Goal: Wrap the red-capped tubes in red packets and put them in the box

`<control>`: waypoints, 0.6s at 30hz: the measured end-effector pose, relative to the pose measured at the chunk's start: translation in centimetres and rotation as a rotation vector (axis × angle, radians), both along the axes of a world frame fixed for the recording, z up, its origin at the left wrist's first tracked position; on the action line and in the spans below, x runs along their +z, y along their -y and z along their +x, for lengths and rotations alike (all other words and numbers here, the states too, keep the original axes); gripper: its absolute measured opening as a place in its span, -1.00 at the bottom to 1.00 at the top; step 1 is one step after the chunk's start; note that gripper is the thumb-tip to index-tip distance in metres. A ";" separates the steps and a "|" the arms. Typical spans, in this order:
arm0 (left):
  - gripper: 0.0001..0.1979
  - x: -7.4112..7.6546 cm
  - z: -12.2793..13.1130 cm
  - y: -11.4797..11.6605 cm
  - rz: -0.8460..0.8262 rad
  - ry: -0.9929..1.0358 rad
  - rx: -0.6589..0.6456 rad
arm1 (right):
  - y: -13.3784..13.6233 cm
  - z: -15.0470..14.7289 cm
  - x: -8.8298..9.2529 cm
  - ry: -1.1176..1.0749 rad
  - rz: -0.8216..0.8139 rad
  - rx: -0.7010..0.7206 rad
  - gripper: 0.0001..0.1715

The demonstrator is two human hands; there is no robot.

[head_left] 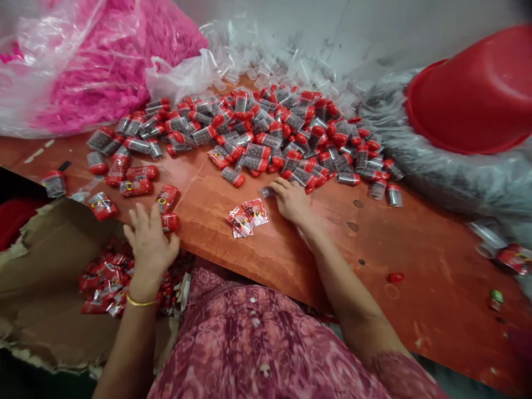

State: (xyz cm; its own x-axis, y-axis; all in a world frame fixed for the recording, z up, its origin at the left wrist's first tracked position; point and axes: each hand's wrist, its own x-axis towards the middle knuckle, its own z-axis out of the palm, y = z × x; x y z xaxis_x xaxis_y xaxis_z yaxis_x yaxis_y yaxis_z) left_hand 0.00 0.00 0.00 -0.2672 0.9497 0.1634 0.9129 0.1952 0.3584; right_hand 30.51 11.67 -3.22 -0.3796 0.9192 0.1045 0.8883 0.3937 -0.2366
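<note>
Counted two hands, left (149, 244) and right (292, 200). One red basin (474, 94) stood at the table's (257, 249) far right edge, one pink bag (83, 61) at the far left corner. Red-capped vials (266, 133): too many for an exact tally, perhaps over a hundred. Near the front edge, about three loose sachets (248, 217).

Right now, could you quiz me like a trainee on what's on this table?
1. True or false: the red basin stands upright, full of tubes.
2. Which hand touches the small printed labels?
3. Where does the cardboard box sit: A) below the table edge, by the left hand; B) on the pile of red-capped tubes?

Key: 1 false, it is tipped over. 2 the right hand. 3 A.
</note>
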 end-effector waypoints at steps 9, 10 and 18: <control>-0.64 -1.5 12.5 -5.4 -0.015 0.011 -0.585 | 6.4 3.0 -1.5 -0.260 0.221 -0.158 -0.66; -0.68 -1.9 13.1 -5.9 -0.036 0.002 -0.585 | 6.8 2.8 -1.4 -0.287 0.236 -0.161 -0.69; -0.73 -3.1 12.5 -5.5 0.018 0.077 -0.479 | 8.7 0.2 -0.1 -0.539 0.239 -0.135 -0.77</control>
State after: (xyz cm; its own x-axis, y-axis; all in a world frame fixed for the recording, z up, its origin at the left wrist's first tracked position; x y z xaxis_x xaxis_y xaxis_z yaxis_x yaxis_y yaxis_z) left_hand 12.46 5.54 -3.12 0.1876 0.9659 0.1784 0.8694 -0.2478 0.4276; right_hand 30.66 3.01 -3.33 -0.0977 0.8828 0.4594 0.7135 0.3840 -0.5860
